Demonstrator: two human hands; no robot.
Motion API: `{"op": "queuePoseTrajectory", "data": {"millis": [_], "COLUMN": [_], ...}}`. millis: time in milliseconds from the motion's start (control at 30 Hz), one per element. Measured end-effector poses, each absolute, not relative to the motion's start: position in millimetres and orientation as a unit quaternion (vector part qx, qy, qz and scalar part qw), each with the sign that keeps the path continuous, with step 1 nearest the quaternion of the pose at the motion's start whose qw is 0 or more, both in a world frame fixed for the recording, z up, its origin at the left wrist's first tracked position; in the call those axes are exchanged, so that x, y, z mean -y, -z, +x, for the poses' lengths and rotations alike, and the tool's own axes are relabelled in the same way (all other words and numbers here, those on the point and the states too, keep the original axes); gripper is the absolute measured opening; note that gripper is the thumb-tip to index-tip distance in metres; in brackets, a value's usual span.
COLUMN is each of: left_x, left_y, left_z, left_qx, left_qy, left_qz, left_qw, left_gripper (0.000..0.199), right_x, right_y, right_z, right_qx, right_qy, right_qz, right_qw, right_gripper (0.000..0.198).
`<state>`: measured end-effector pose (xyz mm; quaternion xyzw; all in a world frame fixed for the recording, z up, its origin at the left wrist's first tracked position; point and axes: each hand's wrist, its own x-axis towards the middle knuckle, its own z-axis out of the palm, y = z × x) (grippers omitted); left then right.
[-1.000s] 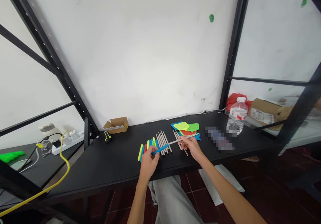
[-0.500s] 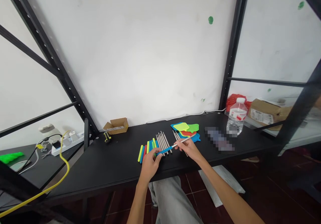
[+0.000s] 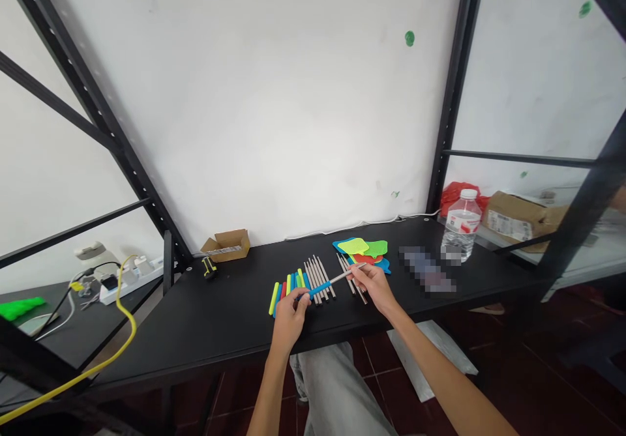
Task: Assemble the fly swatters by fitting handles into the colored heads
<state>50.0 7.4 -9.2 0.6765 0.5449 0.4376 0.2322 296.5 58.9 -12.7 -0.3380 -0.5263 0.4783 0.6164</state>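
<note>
A thin silvery rod (image 3: 341, 276) with a blue handle (image 3: 320, 289) on its left end is held slantwise between my two hands. My left hand (image 3: 289, 317) pinches the blue handle. My right hand (image 3: 375, 287) has its fingers closed round the rod near its upper right tip. Beside my left hand lies a row of coloured tubes (image 3: 275, 297), yellow, blue, red and green. Below the held rod several loose grey rods (image 3: 317, 273) lie side by side, with a smaller group of rods (image 3: 345, 268) near my right hand.
Flat, coloured, swatter-like heads (image 3: 375, 248) are piled behind my right hand. A small open cardboard box (image 3: 232, 246) and a yellow-black clip-like object (image 3: 209, 268) stand left. Right are a blurred-out object (image 3: 425, 270) and a water bottle (image 3: 462, 226). A yellow cable (image 3: 128, 338) hangs left.
My right hand has shifted right along the rod, from near the blue handle to near the rod's tip. The tip now sits further left. My left hand stays on the blue handle.
</note>
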Motion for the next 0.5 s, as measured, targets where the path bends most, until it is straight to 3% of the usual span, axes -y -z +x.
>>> {"op": "queuePoseTrajectory", "data": {"millis": [300,500], "left_x": [0.3,-0.9], "left_y": [0.4,1.3], "left_z": [56.6,54.1], "left_qx": [-0.508,-0.511], "left_qy": [-0.445,-0.450], "left_qz": [0.695,0.680], "left_qw": [0.247,0.271], "left_gripper": [0.036,0.034], "right_x": [-52.7,-54.5], "right_y": [10.5,10.1], "right_z": [291.3,293.3], "right_qx": [0.626,0.560], "right_qy": [-0.442,-0.468], "right_qz": [-0.343,-0.349], "right_qw": [0.543,0.588], "right_gripper": [0.035,0.040]}}
